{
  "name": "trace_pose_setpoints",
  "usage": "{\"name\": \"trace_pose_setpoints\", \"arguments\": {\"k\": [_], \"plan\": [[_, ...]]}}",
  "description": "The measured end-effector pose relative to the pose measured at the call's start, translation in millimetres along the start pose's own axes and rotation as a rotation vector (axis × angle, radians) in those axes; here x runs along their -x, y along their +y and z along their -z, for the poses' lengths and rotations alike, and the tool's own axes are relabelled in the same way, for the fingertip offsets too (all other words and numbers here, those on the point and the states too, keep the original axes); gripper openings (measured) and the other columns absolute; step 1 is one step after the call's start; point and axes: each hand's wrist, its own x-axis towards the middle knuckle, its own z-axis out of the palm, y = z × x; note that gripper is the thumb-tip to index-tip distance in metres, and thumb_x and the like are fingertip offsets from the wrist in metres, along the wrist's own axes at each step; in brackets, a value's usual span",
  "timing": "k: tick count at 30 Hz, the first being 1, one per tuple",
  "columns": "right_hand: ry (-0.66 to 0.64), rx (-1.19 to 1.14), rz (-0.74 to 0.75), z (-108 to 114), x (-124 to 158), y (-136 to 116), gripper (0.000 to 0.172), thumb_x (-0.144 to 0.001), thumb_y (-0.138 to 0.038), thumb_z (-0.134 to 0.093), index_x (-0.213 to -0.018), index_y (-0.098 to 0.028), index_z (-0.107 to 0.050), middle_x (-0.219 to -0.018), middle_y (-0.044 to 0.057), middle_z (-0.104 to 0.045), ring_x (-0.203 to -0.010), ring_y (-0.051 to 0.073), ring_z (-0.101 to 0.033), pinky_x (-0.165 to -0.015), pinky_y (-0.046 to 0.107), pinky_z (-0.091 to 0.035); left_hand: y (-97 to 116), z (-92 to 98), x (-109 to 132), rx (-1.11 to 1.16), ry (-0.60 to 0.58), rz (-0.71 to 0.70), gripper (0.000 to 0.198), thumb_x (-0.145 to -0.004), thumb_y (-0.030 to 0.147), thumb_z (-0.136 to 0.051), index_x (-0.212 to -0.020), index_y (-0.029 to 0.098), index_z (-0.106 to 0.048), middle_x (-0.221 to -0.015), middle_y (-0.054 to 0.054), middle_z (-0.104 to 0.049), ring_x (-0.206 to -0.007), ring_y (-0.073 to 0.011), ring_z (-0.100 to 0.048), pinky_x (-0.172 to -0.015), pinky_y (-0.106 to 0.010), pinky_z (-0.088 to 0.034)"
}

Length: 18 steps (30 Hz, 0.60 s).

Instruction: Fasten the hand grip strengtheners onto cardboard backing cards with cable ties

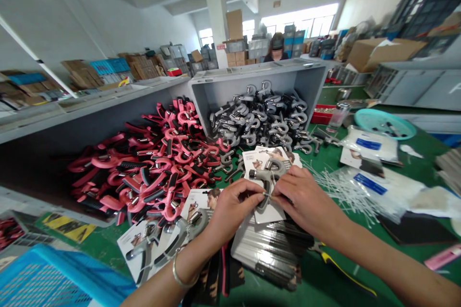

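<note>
A grey hand grip strengthener lies on a printed backing card in front of me. My left hand pinches a thin white cable tie at the strengthener's lower handle. My right hand is closed against the other side of that handle, fingertips pressed together on the tie; its far end is hidden. Under the card is a stack of backing cards. Left of my left forearm, other grey strengtheners rest on their own cards. Loose white cable ties are spread right of my right hand.
A grey crate spills red strengtheners; another grey crate holds grey ones. Yellow-handled pliers, plastic bags and a turquoise tray lie right. A blue basket stands front left. A person is behind.
</note>
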Motion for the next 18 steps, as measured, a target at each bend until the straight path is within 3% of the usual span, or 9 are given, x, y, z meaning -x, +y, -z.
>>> {"name": "trace_pose_setpoints", "arguments": {"k": [5,9,15,18], "plan": [[-0.022,-0.113,0.029,0,-1,2,0.009,-0.092,-0.022,-0.063,-0.083,-0.019,-0.065,-0.083,0.004,-0.066,-0.089,0.023,-0.056,-0.083,0.038,-0.041,0,4.7,-1,-0.046,-0.041,-0.08,0.006,-0.086,0.02,-0.067,-0.09,0.019,-0.072,-0.087,-0.002,-0.068,-0.084,-0.0151,-0.062,-0.078,-0.025,-0.047],[-0.019,-0.254,-0.082,1,-2,5,0.007,-0.089,-0.022,-0.068,-0.084,-0.019,-0.063,-0.082,0.002,-0.065,-0.085,0.021,-0.057,-0.074,0.032,-0.043,9,15.6,-3,-0.106,-0.175,-0.125,0.011,-0.092,0.024,-0.06,-0.095,0.019,-0.07,-0.089,-0.003,-0.068,-0.086,-0.0155,-0.063,-0.081,-0.027,-0.048],[0.01,-0.348,-0.151,1,-8,1,0.007,-0.09,-0.029,-0.067,-0.088,-0.022,-0.066,-0.085,0.0,-0.066,-0.085,0.018,-0.06,-0.076,0.031,-0.044,35,18.6,-2,-0.763,-0.183,-0.346,0.022,-0.098,0.022,-0.045,-0.092,0.015,-0.064,-0.09,-0.008,-0.062,-0.089,-0.0219,-0.056,-0.08,-0.037,-0.045],[0.005,-0.339,-0.111,1,-9,-1,0.006,-0.091,-0.028,-0.066,-0.088,-0.022,-0.067,-0.084,0.0,-0.067,-0.086,0.019,-0.058,-0.078,0.033,-0.044,44,17.7,-1,-0.883,-0.217,-0.357,0.022,-0.097,0.02,-0.043,-0.09,0.014,-0.062,-0.089,-0.01,-0.06,-0.086,-0.0228,-0.054,-0.077,-0.038,-0.045]]}}
